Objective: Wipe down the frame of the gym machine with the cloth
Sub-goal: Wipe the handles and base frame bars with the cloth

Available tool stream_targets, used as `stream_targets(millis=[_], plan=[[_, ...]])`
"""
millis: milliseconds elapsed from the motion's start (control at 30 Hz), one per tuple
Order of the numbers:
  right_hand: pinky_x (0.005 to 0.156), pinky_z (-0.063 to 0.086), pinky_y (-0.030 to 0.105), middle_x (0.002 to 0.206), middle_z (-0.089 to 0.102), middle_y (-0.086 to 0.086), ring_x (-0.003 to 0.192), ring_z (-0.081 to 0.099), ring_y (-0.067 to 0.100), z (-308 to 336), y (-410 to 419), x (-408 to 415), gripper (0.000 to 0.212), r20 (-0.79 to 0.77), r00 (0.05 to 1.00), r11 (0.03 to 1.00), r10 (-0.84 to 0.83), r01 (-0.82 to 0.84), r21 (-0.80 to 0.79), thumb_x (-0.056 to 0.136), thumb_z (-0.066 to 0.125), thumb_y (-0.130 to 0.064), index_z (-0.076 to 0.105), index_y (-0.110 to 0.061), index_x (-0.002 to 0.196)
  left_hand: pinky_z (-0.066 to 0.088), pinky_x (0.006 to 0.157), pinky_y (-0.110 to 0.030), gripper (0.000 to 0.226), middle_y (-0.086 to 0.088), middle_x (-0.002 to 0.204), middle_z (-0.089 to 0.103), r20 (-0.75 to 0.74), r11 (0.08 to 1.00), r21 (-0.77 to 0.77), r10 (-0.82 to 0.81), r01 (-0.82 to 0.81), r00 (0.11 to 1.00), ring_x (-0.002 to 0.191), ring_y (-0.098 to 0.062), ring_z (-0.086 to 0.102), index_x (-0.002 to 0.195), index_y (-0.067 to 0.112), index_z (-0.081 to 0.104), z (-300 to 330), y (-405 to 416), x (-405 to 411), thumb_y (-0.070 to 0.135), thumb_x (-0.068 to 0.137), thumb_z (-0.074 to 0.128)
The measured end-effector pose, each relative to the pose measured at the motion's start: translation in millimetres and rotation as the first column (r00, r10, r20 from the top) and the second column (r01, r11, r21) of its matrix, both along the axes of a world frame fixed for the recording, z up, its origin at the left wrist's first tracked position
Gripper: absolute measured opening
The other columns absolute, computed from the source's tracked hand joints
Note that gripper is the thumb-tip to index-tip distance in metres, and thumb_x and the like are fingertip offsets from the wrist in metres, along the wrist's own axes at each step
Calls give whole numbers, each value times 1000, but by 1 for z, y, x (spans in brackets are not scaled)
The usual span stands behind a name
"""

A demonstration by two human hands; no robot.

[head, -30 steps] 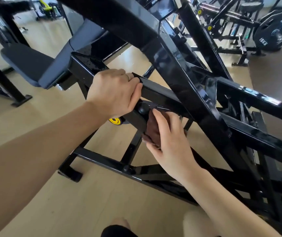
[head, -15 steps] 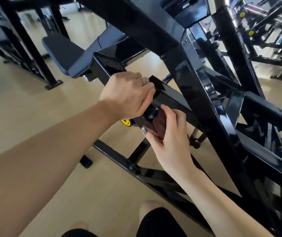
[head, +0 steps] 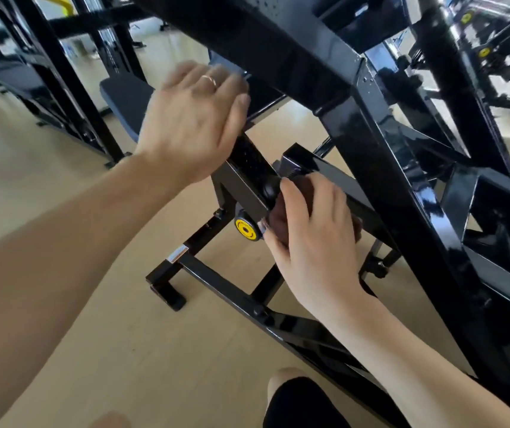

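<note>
The gym machine's glossy black frame point(head: 380, 168) crosses the view in thick diagonal beams. A lower square bar point(head: 247, 177) juts out toward me, with a yellow knob point(head: 245, 229) under its end. My right hand point(head: 312, 239) presses a dark brown cloth point(head: 304, 188) against the side of that bar, fingers wrapped over the cloth. My left hand point(head: 193, 118) is blurred, fingers spread, resting over the bar's upper part with a ring on one finger. It holds nothing.
A dark blue padded seat point(head: 124, 100) sits behind my left hand. The machine's base rail and foot point(head: 167, 288) lie on the pale wooden floor. More black racks point(head: 62, 81) stand at the left, other machines at the far right. My knee point(head: 290, 396) shows at the bottom.
My left hand has let go of the bar and opened, sliding up along it. My right hand keeps the cloth on the bar's side. The view has shifted closer and leftward.
</note>
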State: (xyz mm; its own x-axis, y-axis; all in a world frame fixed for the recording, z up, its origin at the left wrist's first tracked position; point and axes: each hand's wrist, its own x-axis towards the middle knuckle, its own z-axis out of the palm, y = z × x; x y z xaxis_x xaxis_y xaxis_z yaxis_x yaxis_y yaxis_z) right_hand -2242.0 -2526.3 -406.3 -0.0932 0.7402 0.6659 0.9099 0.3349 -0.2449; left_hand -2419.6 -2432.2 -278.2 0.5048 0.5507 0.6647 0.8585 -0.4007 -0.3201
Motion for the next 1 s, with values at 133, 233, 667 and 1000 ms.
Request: stream_targets(millis=[133, 233, 667, 1000], plan=[[103, 49, 54, 141, 45, 26, 130, 47, 44, -10, -4, -2, 55, 64, 996, 997, -56, 52, 60, 101, 49, -36, 48, -5, 146, 46, 95, -40, 40, -8, 121, 68, 489, 965, -243, 34, 99, 872, 111, -27, 60, 123, 11, 68, -6, 12, -3, 23, 109, 32], [106, 46, 57, 142, 41, 28, 130, 45, 47, -24, -6, -12, 54, 128, 980, 981, -155, 138, 137, 100, 52, -28, 45, -4, 148, 48, 87, -35, 43, -3, 117, 71, 601, 963, -224, 16, 150, 799, 109, -22, 63, 121, 14, 71, -15, 16, -4, 25, 107, 32], [72, 47, 6, 125, 54, -6, 103, 57, -3, 18, 12, -1, 54, -492, 868, 976, 71, -163, -147, 98, 52, -62, 46, -26, 137, 53, 88, -41, 55, 2, 121, 72, 688, 966, -191, 3, 176, 726, 106, -24, 67, 118, 20, 74, -20, 18, -3, 37, 99, 25], [87, 55, 42, 140, 49, 20, 123, 50, 33, 8, 6, -30, 58, -9, 990, 985, -138, 138, 106, 101, 52, -45, 46, -11, 148, 52, 88, -46, 50, -1, 119, 72, 699, 965, -195, 10, 178, 715, 107, -29, 65, 116, 19, 74, -22, 17, -1, 29, 101, 27]])
